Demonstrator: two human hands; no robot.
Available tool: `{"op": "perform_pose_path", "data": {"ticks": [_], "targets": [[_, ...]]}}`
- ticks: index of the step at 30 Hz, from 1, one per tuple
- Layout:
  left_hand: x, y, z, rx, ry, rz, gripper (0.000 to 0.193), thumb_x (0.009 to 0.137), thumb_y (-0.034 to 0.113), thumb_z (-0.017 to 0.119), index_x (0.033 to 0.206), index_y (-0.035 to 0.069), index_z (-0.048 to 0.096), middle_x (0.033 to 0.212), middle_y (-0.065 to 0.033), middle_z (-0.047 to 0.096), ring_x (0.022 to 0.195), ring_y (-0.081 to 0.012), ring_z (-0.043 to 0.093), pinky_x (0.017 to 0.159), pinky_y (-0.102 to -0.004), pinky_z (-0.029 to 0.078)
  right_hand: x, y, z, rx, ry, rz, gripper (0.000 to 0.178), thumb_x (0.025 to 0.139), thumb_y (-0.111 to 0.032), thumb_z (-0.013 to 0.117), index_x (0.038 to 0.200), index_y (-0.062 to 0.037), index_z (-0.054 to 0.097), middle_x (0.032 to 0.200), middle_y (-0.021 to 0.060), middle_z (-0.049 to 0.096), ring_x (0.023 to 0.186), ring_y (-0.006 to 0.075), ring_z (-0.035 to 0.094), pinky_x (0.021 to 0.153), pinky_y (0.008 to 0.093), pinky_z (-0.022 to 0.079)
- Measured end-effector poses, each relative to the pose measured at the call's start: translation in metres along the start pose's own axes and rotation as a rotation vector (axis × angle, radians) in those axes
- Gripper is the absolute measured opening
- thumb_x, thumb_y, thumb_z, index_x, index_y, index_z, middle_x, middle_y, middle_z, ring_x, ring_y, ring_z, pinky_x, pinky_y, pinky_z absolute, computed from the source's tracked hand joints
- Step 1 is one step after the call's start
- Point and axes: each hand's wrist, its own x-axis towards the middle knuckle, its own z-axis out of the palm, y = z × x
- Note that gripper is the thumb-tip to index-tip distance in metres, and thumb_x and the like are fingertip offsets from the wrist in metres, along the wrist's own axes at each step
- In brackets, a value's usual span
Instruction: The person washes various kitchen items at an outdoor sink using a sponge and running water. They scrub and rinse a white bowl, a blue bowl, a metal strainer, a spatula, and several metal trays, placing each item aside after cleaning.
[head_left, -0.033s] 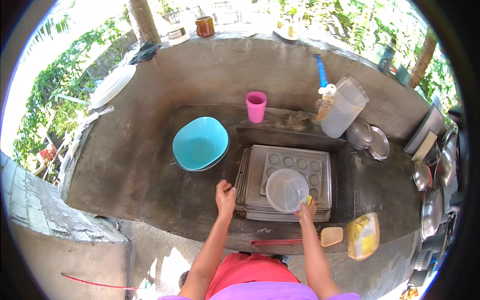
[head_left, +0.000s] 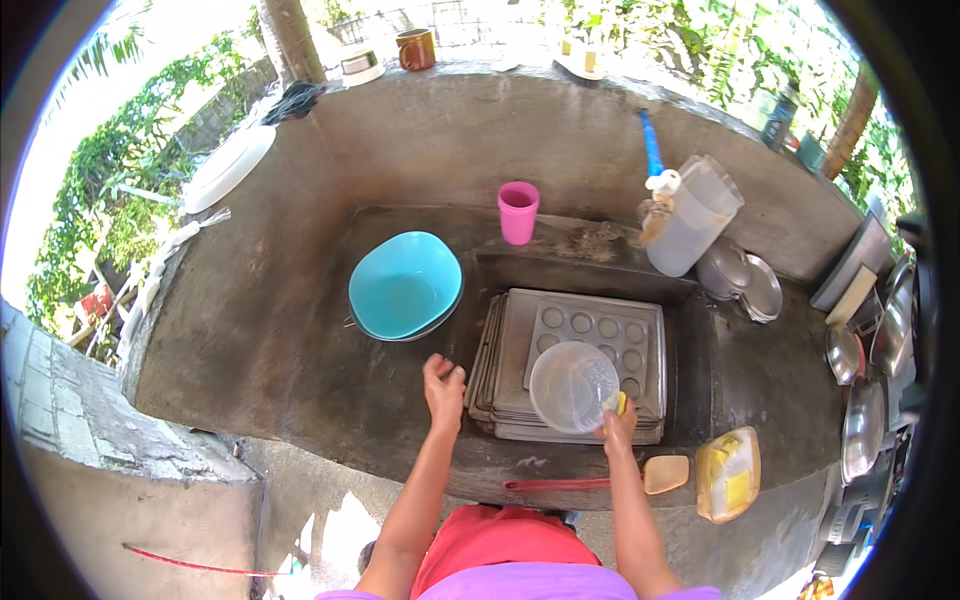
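My right hand (head_left: 618, 424) grips the near-right rim of a round, clear plastic bowl (head_left: 568, 388), with a yellow sponge (head_left: 616, 403) pressed between hand and bowl. The bowl is held over a muffin tin (head_left: 592, 326) that lies on a stack of metal baking trays (head_left: 652, 385) in the sink. To the left of the trays, my left hand (head_left: 443, 392) hovers with loosely bent fingers apart and nothing in them. Beyond it, a turquoise basin (head_left: 407, 285) rests on the concrete counter.
Near the front edge lie a red-handled spatula (head_left: 665, 475) and a tub with a yellow piece inside (head_left: 727, 475). A pink cup (head_left: 517, 213) stands behind the sink. Beside the tap (head_left: 655, 185) are a translucent pitcher (head_left: 693, 220) and metal pots (head_left: 725, 268). Pans line the right side.
My left hand has shifted slightly up and left, its fingers loosening. The clear bowl has tipped a little in my right hand. The whole view has shifted slightly.
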Motion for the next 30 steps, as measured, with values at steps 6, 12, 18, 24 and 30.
{"op": "perform_pose_path", "data": {"ticks": [6, 12, 18, 24, 30], "targets": [[0.101, 0.044, -0.022, 0.836, 0.592, 0.421, 0.065, 0.074, 0.017, 0.067, 0.125, -0.002, 0.031, 0.116, -0.0219, 0.038, 0.09, -0.0301, 0.053, 0.075, -0.0409, 0.046, -0.054, -0.011, 0.034, -0.38, -0.394, -0.362, 0.046, 0.062, -0.001, 0.058, 0.107, -0.0004, 0.051, 0.095, 0.0129, 0.059, 0.085, 0.0231, 0.059, 0.07, 0.03, 0.049], [0.135, 0.046, -0.046, 0.582, 0.542, -0.059, 0.062, 0.068, 0.02, 0.069, 0.117, -0.001, 0.038, 0.102, -0.0232, 0.053, 0.089, -0.0352, 0.058, 0.08, -0.042, 0.046, -0.102, -0.008, 0.092, -0.568, -0.604, -0.473, 0.044, 0.065, -0.004, 0.058, 0.108, -0.0005, 0.052, 0.099, 0.0184, 0.058, 0.092, 0.0281, 0.058, 0.081, 0.0339, 0.046], [0.151, 0.037, -0.079, 0.789, 0.391, -0.09, 0.04, 0.07, 0.013, 0.062, 0.104, -0.002, 0.046, 0.098, -0.0228, 0.059, 0.058, -0.0284, 0.064, 0.055, -0.0362, 0.053, -0.116, -0.003, 0.098, -0.211, -0.565, 0.004, 0.031, 0.081, -0.015, 0.059, 0.108, -0.003, 0.052, 0.098, 0.0081, 0.058, 0.082, 0.016, 0.058, 0.058, 0.0252, 0.052], [0.118, 0.098, -0.072, 0.39, 0.258, 0.079, 0.021, 0.074, 0.001, 0.051, 0.094, -0.003, 0.047, 0.087, -0.0235, 0.061, 0.078, -0.0376, 0.062, 0.065, -0.0431, 0.051, -0.084, -0.043, 0.092, 0.327, -0.38, 0.321, 0.046, 0.092, -0.041, 0.03, 0.116, -0.0075, 0.05, 0.103, 0.0092, 0.06, 0.08, 0.0207, 0.06, 0.061, 0.0381, 0.052], [0.058, 0.148, -0.035, 0.805, 0.193, 0.646, 0.017, 0.071, -0.001, 0.053, 0.086, 0.0, 0.046, 0.083, -0.0194, 0.055, 0.074, -0.0389, 0.057, 0.063, -0.0461, 0.047, -0.054, -0.107, 0.114, 0.5, -0.48, -0.266, 0.033, 0.092, -0.026, 0.033, 0.116, -0.007, 0.046, 0.105, 0.0101, 0.059, 0.082, 0.0189, 0.06, 0.062, 0.03, 0.052]]}}
